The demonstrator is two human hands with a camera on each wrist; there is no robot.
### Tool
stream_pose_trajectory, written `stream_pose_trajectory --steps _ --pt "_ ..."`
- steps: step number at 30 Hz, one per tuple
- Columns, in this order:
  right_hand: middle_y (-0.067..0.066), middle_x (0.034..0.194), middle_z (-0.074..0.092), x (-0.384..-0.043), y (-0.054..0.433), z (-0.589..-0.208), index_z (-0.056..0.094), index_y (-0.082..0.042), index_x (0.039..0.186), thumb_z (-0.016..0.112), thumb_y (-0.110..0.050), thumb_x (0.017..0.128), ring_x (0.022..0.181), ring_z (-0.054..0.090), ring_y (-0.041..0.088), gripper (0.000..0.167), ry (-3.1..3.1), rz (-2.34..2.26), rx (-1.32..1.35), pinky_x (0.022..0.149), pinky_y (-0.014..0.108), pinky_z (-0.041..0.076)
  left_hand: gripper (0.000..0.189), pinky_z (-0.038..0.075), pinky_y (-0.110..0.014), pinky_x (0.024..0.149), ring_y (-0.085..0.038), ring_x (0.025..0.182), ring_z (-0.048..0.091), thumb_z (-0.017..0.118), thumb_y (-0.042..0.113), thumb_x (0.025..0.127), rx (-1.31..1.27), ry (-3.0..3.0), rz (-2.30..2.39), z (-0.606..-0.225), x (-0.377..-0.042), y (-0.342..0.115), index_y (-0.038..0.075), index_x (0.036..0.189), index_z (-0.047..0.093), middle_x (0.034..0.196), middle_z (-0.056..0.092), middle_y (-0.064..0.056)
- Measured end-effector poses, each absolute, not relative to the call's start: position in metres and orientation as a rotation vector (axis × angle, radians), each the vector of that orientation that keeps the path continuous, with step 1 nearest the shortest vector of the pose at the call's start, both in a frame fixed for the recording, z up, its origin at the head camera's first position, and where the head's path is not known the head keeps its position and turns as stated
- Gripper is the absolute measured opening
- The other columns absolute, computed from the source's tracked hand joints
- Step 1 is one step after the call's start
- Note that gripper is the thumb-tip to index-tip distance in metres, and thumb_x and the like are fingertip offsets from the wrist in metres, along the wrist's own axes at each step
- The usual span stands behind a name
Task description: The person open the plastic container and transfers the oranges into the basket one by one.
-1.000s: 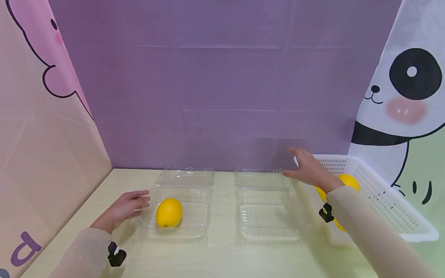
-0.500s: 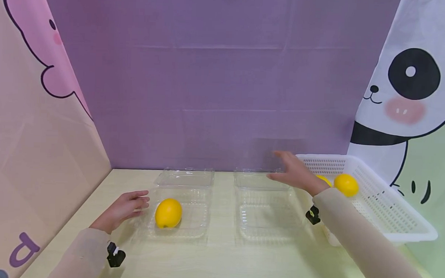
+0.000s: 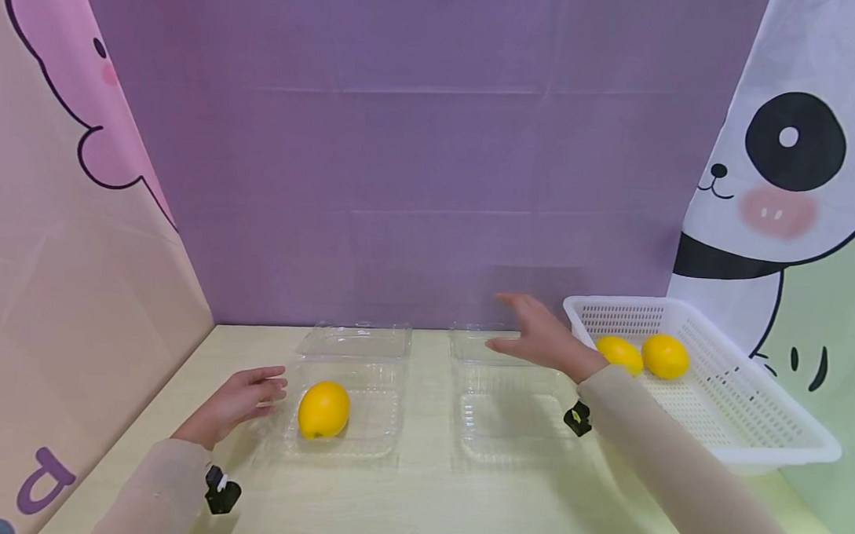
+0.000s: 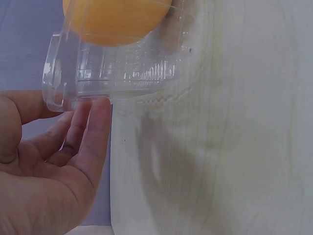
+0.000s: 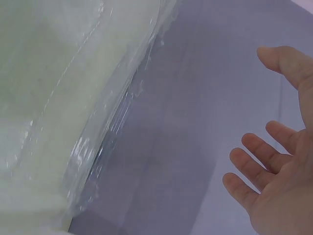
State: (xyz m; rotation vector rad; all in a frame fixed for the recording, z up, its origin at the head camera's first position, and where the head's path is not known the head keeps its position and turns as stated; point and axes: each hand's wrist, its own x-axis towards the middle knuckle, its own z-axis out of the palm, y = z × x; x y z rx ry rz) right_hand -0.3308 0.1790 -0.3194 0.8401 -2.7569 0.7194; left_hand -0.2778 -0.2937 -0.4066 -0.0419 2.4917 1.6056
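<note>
In the head view my left hand (image 3: 235, 402) is beside the left edge of an opened clear plastic clamshell box (image 3: 376, 422). A yellow lemon-like fruit (image 3: 324, 409) lies in that box, toward its left side. The left wrist view has the left fingertips (image 4: 101, 108) right at the box's rim, fingers loosely extended. Over the back of a second clear clamshell box (image 3: 513, 435), my right hand (image 3: 538, 334) hangs with thumb and fingers spread, holding nothing. The right wrist view shows the same spread fingers apart from the clear plastic edge (image 5: 102, 127).
A white perforated basket (image 3: 769, 405) stands at the right with two yellow fruits (image 3: 665, 356) in its far left part. Both boxes sit on a pale wooden table (image 3: 419, 495), lids folded back toward a purple cloth backdrop (image 3: 431, 157). Printed cloths hang at both sides.
My right hand has moved left from the basket's edge to over the right box, uncovering the two fruits in the basket. The left hand and the fruit beside it stay put.
</note>
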Motion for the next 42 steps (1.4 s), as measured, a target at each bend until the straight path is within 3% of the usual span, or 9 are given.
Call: stream_pose_trajectory --steps 8,24,36,42 --pt "0.021 0.15 0.043 -0.324 0.159 -0.322 0.038 0.005 0.149 0.075 -0.032 0.089 0.137 0.039 0.039 0.079 -2.743 0.739 0.883 0.113 0.053 0.034 0.056 0.045 -0.051 0.103 -0.046 0.132 0.045 0.045 0.016 0.106 -0.041 2.489 1.611 -0.408 -0.277 -0.295 -0.012 0.151 0.027 0.149 0.036 -0.035" --pt "0.009 0.152 0.042 -0.312 0.124 -0.331 0.038 -0.009 0.153 0.076 -0.036 0.089 0.14 0.037 0.029 0.079 -2.748 0.826 0.923 0.112 0.048 0.036 0.056 0.045 -0.051 0.103 -0.046 0.132 0.045 0.045 0.016 0.106 -0.039 2.491 1.602 -0.407 -0.277 -0.294 -0.012 0.151 0.026 0.149 0.036 -0.035" --pt "0.011 0.151 0.043 -0.308 0.102 -0.343 0.04 -0.003 0.15 0.077 -0.035 0.089 0.139 0.038 0.029 0.079 -2.696 0.849 0.982 0.112 0.045 0.036 0.057 0.046 -0.05 0.103 -0.046 0.132 0.045 0.046 0.015 0.105 -0.03 2.491 1.607 -0.407 -0.277 -0.294 -0.012 0.151 0.026 0.15 0.036 -0.035" --pt "0.011 0.148 0.044 -0.304 0.088 -0.353 0.041 -0.006 0.15 0.075 -0.04 0.089 0.136 0.041 0.029 0.077 -2.689 0.829 1.002 0.111 0.045 0.038 0.056 0.046 -0.05 0.103 -0.046 0.132 0.045 0.045 0.015 0.106 -0.032 2.492 1.607 -0.405 -0.276 -0.293 -0.012 0.151 0.026 0.15 0.036 -0.035"
